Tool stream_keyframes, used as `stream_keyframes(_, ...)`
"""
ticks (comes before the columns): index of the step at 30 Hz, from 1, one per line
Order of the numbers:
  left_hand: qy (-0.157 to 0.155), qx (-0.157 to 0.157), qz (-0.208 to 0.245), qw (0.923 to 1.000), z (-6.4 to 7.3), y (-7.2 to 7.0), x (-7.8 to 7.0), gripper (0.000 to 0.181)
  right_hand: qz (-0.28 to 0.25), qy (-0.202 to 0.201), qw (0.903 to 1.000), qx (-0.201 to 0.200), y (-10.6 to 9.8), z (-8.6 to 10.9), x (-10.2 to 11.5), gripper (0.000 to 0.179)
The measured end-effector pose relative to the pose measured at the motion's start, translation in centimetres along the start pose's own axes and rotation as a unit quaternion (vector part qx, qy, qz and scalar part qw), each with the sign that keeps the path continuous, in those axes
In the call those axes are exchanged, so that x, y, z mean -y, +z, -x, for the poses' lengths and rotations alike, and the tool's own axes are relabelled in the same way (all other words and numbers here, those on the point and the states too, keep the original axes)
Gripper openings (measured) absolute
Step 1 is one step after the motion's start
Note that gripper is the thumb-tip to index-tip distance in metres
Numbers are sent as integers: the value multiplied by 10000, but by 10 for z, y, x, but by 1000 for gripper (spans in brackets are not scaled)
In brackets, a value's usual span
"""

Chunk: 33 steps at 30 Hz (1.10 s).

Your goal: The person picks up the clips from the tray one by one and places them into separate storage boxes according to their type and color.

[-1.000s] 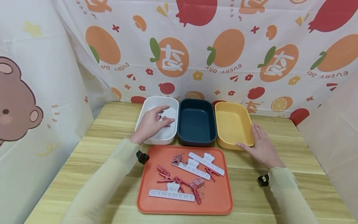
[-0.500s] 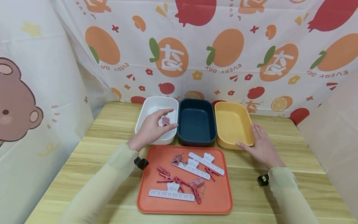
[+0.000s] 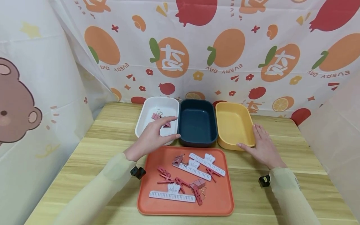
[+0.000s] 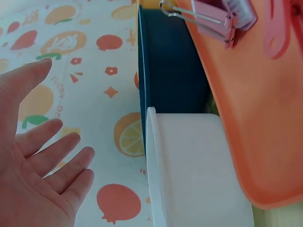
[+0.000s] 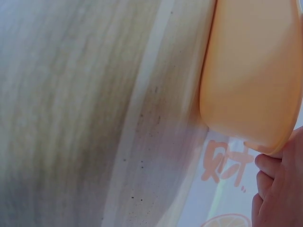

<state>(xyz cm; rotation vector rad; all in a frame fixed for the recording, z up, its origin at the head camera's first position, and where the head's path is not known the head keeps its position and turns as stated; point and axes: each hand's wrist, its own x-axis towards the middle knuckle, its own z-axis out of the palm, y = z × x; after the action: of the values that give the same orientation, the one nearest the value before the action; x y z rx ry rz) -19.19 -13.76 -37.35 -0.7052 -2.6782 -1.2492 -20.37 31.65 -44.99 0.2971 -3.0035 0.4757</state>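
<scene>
My left hand (image 3: pixel 152 134) hovers over the front right of the white bin (image 3: pixel 144 117), fingers spread apart and holding nothing; the left wrist view shows its bare palm (image 4: pixel 33 175). Inside that bin lie pink binder clips (image 3: pixel 156 116), partly hidden by the hand. My right hand (image 3: pixel 262 147) rests against the near right corner of the yellow bin (image 3: pixel 234 125), thumb at the front rim and fingers along the side. An orange tray (image 3: pixel 213 203) in front carries white piano-key ruler clips (image 3: pixel 172 196), red clothespins (image 3: pixel 197 195) and more pink binder clips (image 3: pixel 177 160).
A dark blue bin (image 3: pixel 198 125) stands between the white and yellow ones, all three side by side at the back of the wooden table (image 3: pixel 112 131). Behind them hangs a fruit-print cloth (image 3: pixel 197 50); another cloth with a bear (image 3: pixel 17 103) covers the left side.
My left hand has let go of a pink binder clip in the white bin, spread its fingers and drawn back toward the tray. My right hand has stayed at the yellow bin.
</scene>
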Motion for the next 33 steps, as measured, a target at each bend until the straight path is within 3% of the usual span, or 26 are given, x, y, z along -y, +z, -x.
stream_keyframes(9, 117, 189, 231, 9995, 14, 6, -10, 67, 1, -7, 10000, -30, 0, 0, 0, 113)
stream_keyframes(19, -24, 470, 254, 9986, 27, 8, -16, 71, -24, 31, 10000, -16, 0, 1, 0, 113)
stream_keyframes(33, -290, 797, 253, 9961, 45, 17, -11, 65, 28, -102, 9999, -126, 2, 0, -1, 112)
